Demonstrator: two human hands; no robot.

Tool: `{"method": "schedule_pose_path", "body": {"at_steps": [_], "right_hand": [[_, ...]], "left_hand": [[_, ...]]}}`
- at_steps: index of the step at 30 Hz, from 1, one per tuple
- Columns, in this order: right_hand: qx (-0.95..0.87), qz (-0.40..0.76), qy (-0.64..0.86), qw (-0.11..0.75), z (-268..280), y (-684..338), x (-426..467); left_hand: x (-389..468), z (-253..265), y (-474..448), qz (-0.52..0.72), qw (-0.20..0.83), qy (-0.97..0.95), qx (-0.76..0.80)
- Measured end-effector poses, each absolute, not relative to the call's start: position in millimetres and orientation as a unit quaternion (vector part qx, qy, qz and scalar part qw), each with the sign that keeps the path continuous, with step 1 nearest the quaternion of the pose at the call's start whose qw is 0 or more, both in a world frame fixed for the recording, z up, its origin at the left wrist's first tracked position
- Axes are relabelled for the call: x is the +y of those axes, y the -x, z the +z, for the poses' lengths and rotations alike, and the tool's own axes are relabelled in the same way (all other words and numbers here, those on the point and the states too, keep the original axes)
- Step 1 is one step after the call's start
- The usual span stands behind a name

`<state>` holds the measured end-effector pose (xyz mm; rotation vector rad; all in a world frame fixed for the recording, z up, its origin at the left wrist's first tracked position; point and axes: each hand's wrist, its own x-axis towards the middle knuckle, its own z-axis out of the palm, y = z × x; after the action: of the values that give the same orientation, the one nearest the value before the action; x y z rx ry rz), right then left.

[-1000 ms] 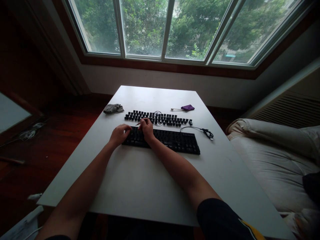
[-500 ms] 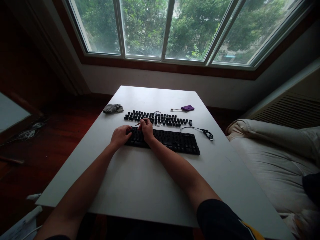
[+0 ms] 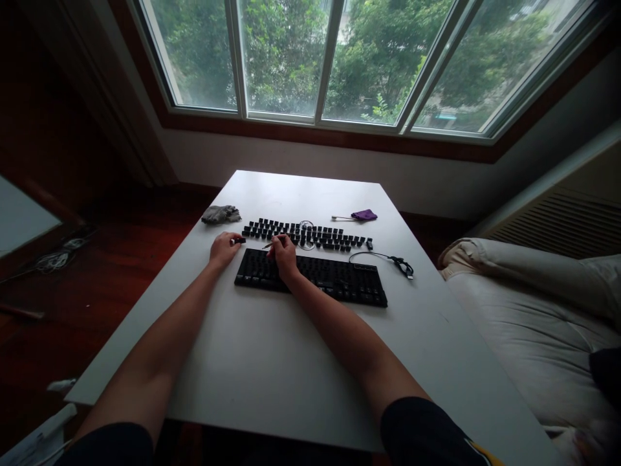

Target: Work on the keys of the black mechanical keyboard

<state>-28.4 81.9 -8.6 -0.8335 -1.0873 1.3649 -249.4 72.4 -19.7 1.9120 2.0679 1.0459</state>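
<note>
My left hand pinches a black keycap just off the upper left corner of the black keyboard. Over the keyboard's left part, my right hand is closed around a thin dark tool that points left; its exact kind is too small to make out. Many of the keyboard's upper keys appear to be off, while keys still show along its front left edge. Behind it, loose black keycaps lie in rows, partly hidden by my right hand.
A grey cloth lies at the white table's left edge. Toward the back right are a purple cloth and a thin stick. The keyboard's bundled cable rests at right, and a padded seat stands beyond the table.
My left hand has moved left and up, off the keyboard, with a keycap now showing in its fingers. My right hand stays over the keyboard with the thin tool.
</note>
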Motion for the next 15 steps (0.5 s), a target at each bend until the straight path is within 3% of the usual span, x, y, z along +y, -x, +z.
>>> {"method": "schedule_pose_path", "body": {"at_steps": [15], "right_hand": [[-0.47, 0.585, 0.349, 0.561, -8.9, 26.5, 81.6]], "left_hand": [[88.1, -36.8, 253.5, 0.331, 0.006, -0.656, 0.678]]}}
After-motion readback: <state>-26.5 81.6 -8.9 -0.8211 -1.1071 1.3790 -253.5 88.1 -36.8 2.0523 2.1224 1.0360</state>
